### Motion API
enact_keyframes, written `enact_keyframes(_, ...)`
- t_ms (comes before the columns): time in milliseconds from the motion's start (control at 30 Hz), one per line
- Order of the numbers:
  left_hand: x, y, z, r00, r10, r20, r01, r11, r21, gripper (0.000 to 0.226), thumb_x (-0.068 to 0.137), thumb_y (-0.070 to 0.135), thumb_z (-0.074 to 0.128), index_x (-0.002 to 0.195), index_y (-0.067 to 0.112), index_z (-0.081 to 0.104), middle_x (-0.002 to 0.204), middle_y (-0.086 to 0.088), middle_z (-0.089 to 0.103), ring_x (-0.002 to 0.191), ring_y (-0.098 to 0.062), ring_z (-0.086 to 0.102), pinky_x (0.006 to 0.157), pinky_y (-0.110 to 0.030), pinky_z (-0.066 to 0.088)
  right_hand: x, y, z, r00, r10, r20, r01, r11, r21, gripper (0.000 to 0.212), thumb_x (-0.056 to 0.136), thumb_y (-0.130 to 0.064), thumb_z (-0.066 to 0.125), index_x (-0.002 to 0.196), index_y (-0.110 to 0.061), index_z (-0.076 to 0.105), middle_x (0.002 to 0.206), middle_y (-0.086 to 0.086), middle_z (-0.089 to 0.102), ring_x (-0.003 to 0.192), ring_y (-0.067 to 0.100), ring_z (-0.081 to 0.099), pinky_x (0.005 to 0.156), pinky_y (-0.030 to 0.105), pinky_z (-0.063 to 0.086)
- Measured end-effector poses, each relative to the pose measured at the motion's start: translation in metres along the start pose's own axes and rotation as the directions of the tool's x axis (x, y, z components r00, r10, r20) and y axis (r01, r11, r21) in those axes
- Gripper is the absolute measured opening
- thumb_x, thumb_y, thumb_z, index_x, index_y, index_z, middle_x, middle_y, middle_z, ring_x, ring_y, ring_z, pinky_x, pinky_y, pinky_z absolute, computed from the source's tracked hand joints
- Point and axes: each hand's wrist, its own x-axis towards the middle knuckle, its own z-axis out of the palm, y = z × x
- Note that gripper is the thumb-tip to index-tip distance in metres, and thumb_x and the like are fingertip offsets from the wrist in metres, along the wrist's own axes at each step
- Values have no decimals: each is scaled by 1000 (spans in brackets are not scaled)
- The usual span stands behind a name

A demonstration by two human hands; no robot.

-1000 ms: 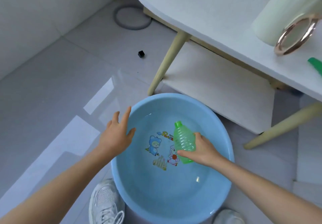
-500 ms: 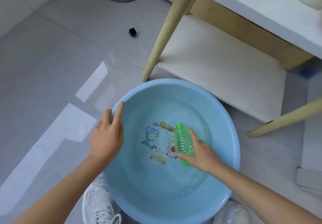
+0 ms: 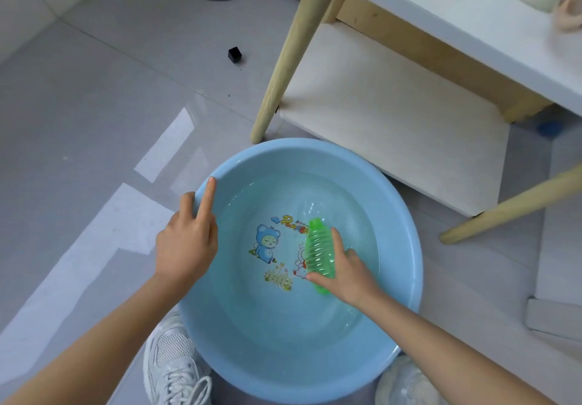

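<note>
Now our right hand (image 3: 349,274) clamps its fingers (image 3: 339,245) round the green bottle (image 3: 318,256), which lies in the water of the basin (image 3: 416,256) with its cap pointing away from us, while our left hand (image 3: 185,241) holds the rim.

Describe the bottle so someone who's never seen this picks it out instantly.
Find the round light-blue plastic basin of water on the grey floor by the wooden table leg. Over its right-hand cartoon print, the right hand grips a translucent green plastic bottle. Its ribbed, all-green body sets it apart from the flat printed figures.

grey tiled floor (image 3: 78,121), blue basin (image 3: 299,146), black cube (image 3: 234,54)
</note>
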Motion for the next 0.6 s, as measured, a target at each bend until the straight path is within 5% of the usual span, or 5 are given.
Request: enact_keyframes(600,0,-2,4,1000,14,-8,-14,1000,27,59,88,14,46,145,16,34,105,-18,46,50,-25,32,41,-27,30,5,0,-1,1000,23,8,-23,1000,-12,114,74,-64,68,152,-28,-7,126,18,49,116,33,54,91,36,45)
